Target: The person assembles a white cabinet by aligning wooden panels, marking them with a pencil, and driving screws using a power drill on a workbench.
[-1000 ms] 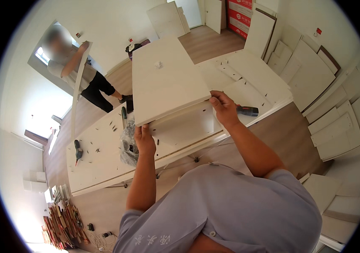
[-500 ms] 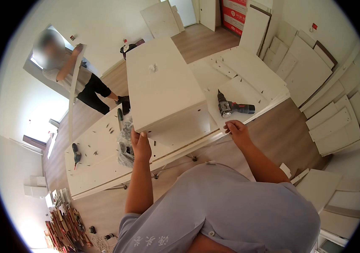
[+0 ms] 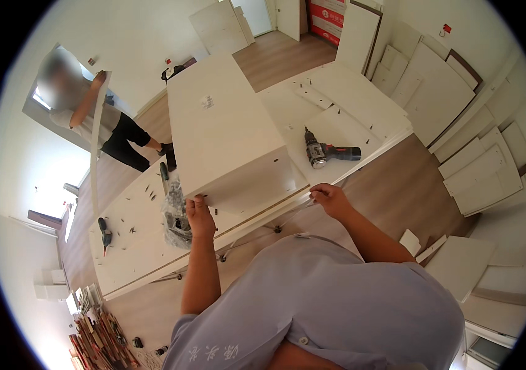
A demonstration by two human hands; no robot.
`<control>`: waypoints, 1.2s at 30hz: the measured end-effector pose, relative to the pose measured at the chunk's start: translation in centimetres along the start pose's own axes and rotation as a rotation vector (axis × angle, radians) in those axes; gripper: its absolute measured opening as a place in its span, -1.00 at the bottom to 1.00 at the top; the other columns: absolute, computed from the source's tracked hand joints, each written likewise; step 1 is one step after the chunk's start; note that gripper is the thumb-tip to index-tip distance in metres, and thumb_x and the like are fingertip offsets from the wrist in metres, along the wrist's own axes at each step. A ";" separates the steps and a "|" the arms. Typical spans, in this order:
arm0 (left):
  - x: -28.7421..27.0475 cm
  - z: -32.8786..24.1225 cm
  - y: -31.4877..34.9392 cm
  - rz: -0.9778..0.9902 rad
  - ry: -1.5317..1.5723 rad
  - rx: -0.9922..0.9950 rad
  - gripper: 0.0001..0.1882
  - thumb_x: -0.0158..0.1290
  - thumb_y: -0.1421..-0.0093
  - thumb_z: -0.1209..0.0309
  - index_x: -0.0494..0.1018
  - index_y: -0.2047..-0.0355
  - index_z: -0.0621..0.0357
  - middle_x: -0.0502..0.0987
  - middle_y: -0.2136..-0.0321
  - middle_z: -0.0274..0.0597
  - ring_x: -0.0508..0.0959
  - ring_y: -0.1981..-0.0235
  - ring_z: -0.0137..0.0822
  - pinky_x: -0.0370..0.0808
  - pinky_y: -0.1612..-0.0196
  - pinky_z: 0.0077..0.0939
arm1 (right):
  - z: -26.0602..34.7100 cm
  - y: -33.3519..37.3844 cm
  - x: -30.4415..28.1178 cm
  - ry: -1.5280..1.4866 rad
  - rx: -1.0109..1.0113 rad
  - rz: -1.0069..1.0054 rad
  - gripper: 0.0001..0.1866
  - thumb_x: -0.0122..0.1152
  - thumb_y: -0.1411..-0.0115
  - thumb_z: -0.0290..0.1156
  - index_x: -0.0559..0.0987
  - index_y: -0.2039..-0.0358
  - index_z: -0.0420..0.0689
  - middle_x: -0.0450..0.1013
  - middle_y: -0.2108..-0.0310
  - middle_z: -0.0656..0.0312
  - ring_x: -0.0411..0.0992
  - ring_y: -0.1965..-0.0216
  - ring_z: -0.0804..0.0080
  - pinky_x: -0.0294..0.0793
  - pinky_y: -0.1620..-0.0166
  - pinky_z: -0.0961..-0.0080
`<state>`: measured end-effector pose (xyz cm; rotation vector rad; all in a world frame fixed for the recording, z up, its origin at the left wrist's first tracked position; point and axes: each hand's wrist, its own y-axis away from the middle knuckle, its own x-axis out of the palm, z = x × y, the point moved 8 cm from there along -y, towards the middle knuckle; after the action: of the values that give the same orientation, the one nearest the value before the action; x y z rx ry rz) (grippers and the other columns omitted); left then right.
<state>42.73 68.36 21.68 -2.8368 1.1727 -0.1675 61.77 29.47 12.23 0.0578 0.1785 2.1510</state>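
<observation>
A long white cabinet box [image 3: 229, 123] lies on the white panel worktop [image 3: 142, 262]. My left hand [image 3: 200, 219] is at its near lower left corner, with bent fingers gripping the edge. Farther right, my right hand [image 3: 329, 200] hovers by the worktop's near edge, apart from the box. Its thumb and fingers are pressed together, and whatever they hold is too small to make out. A black and grey cordless drill [image 3: 324, 153] lies on the panels beyond it. Beside my left hand sits a clear plastic bag of dark hardware [image 3: 176, 219].
Another power tool [image 3: 104, 234] and scattered small fasteners [image 3: 132, 230] lie on the worktop's left. A co-worker [image 3: 112, 126] stands far left holding a long white strip [image 3: 96, 135]. White panels [image 3: 441, 89] lean on the right wall. Wood strips [image 3: 99, 333] are heaped at lower left.
The view has shifted slightly, so the scene sits farther left. My right hand has drawn a little nearer to me, away from the drill. My left hand remains at the box's corner.
</observation>
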 end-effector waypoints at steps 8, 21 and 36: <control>-0.4 0.7 0.1 -0.071 -0.008 0.003 -0.64 -0.11 -0.56 0.10 0.37 -0.16 0.04 0.46 0.10 -0.42 0.38 0.17 -0.54 0.36 0.11 -0.54 | 2.6 -0.4 2.2 0.363 -0.096 0.147 -0.76 0.24 -0.35 -0.35 0.68 0.04 -0.14 0.66 0.18 0.10 0.62 0.18 0.29 0.58 0.07 0.38; 1.5 -5.0 -1.2 -0.020 0.387 -0.262 -0.35 -0.42 -0.57 -0.08 0.24 -0.37 0.14 0.36 -0.34 -0.08 0.30 -0.37 -0.05 0.16 -0.43 -0.08 | 18.2 -0.7 3.7 0.140 -0.686 -0.076 -0.36 0.29 -0.23 -0.46 0.40 -0.34 -0.07 0.35 -0.33 0.09 0.32 -0.32 0.10 0.35 -0.34 0.22; 3.4 -8.9 -1.4 -0.049 -0.106 -0.119 -0.45 -0.15 -0.54 0.10 0.24 -0.34 0.24 0.42 -0.25 -0.04 0.47 -0.24 -0.13 0.44 -0.25 -0.21 | 15.6 -0.5 4.0 0.186 -0.599 0.013 -0.19 0.25 -0.14 -0.50 0.29 -0.44 -0.01 0.23 -0.42 0.16 0.21 -0.38 0.06 0.29 -0.40 0.14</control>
<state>45.04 66.76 30.89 -2.9369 1.1291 0.0511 61.72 34.77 27.50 -0.4871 -0.3635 2.1381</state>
